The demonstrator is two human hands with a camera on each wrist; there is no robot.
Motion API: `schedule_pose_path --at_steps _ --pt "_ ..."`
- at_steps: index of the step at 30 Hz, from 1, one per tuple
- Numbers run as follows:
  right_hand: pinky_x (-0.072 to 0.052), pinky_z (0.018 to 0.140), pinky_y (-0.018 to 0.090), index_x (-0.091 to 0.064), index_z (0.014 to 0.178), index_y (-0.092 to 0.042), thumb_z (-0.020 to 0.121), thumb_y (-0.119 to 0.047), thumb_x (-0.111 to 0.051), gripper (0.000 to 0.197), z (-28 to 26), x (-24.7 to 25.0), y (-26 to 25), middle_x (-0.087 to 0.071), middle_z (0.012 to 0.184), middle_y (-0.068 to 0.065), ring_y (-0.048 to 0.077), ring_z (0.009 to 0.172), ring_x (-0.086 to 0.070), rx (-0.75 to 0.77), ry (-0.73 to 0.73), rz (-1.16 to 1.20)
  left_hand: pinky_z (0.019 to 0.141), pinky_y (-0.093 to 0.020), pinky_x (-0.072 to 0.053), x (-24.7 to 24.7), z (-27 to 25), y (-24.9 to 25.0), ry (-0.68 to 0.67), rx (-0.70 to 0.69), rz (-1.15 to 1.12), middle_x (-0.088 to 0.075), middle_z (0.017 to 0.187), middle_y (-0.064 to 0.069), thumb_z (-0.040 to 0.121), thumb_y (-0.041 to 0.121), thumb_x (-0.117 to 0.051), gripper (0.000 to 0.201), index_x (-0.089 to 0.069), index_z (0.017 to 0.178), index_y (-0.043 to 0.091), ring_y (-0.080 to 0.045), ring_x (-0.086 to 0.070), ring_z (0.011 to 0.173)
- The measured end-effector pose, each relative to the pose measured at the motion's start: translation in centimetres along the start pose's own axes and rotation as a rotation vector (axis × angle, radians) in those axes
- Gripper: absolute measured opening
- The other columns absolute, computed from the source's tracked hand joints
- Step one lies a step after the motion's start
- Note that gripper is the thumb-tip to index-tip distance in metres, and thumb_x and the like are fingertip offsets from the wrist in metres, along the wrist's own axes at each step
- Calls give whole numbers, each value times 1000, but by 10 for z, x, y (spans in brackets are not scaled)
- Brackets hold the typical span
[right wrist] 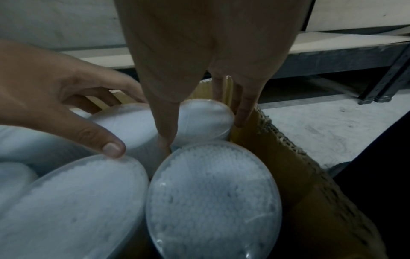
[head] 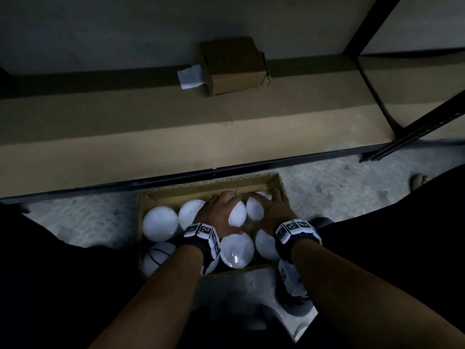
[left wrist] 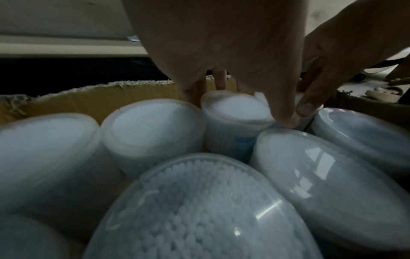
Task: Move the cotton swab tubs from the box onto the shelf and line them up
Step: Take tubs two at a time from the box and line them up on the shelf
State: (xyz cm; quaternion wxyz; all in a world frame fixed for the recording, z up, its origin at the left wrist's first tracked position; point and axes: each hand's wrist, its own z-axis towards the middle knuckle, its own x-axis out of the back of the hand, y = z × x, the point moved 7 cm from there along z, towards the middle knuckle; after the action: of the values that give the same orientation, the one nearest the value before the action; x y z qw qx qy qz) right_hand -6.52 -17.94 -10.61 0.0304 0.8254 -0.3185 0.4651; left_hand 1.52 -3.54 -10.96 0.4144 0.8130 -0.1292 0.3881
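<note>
On the floor below the shelf point(head: 176, 137), an open cardboard box point(head: 278, 183) holds round white cotton swab tubs with clear lids, packed upright in two rows and touching one another. Both hands are down inside the box at its far row. Left hand point(head: 217, 214): fingers reach behind one tub point(head: 237, 215) and the thumb presses its near side, so the hand grips that tub; the tub sits among its neighbours in the box. Right hand point(head: 274, 210): fingers reach down between the far right tub point(head: 254, 207) and the box wall, thumb on the tub's near side, gripping it likewise. Two tubs point(head: 160, 224) stand to the left of the gripped pair; four more fill the near row. On the shelf, well apart from the hands, stands a small brown carton point(head: 232, 66) with a loose strip of pale tape point(head: 190, 76) at its left side. No tub is seen on the shelf.
</note>
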Motion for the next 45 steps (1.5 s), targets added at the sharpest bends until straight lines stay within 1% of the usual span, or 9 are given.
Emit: schedule_pose_path --at_steps 7,12,16,23,28,31,34,38,45 --pt "-36 111 51 -27 149 -43 83 -49 -65 77 -5 4 -3 -16 154 10 44 139 -26 -23 7 -8 94 -41 -46 -6 5 -3 28 -2 73 -37 137 5 67 48 -78 79 -45 137 29 -26 -47 116" --pt "-37 109 56 -28 144 -52 79 -56 -66 75 -6 8 -1 -16 154 5 42 141 -22 -27 11 63 91 -41 -48 -5 4 -2 55 -10 58 -38 134 5 65 43 -72 72 -47 132 29 -27 -51 111" --pt "-43 104 54 -32 140 -52 76 -52 -69 74 -6 14 -1 -22 151 5 43 134 -30 -7 33 64 91 -40 -49 -1 2 -4 62 -28 6 -37 135 7 63 48 -70 77 -43 134 36 -25 -50 113" --pt "-25 114 61 -28 139 -57 45 -83 -55 101 4 25 -3 -21 159 2 44 143 -25 39 30 8 89 -43 -50 23 -5 4 105 -93 -105 -44 129 3 65 50 -77 76 -45 133 34 -26 -56 111" --pt "-27 110 59 -29 140 -56 51 -84 -57 97 9 37 -10 -39 153 -4 41 144 -22 74 59 -133 94 -39 -49 42 -9 13 132 -91 -22 -43 134 1 59 60 -71 87 -47 138 33 -26 -54 116" --pt "-29 107 55 -24 139 -60 49 -84 -55 99 5 53 -14 -34 154 1 41 142 -23 47 61 -114 98 -42 -49 54 -9 17 133 -93 9 -42 137 2 54 68 -66 93 -45 139 35 -27 -53 120" --pt "-26 114 51 -30 144 -56 58 -74 -68 96 -18 81 -30 -30 151 8 40 140 -27 58 62 -71 100 -37 -46 76 -16 25 143 -109 60 -43 135 3 51 68 -63 97 -46 141 33 -25 -50 120" --pt "-39 107 44 -40 144 -51 70 -55 -78 84 -48 116 -47 -33 136 9 42 126 -37 99 126 13 99 -35 -46 114 -33 34 203 -165 81 -45 133 8 55 65 -63 90 -49 138 35 -21 -48 116" --pt "-39 103 40 -43 140 -53 71 -55 -78 78 -86 174 -90 -38 130 7 36 122 -40 239 241 51 98 -40 -49 190 -66 57 277 -229 143 -47 131 12 60 61 -68 78 -51 133 39 -16 -49 117"
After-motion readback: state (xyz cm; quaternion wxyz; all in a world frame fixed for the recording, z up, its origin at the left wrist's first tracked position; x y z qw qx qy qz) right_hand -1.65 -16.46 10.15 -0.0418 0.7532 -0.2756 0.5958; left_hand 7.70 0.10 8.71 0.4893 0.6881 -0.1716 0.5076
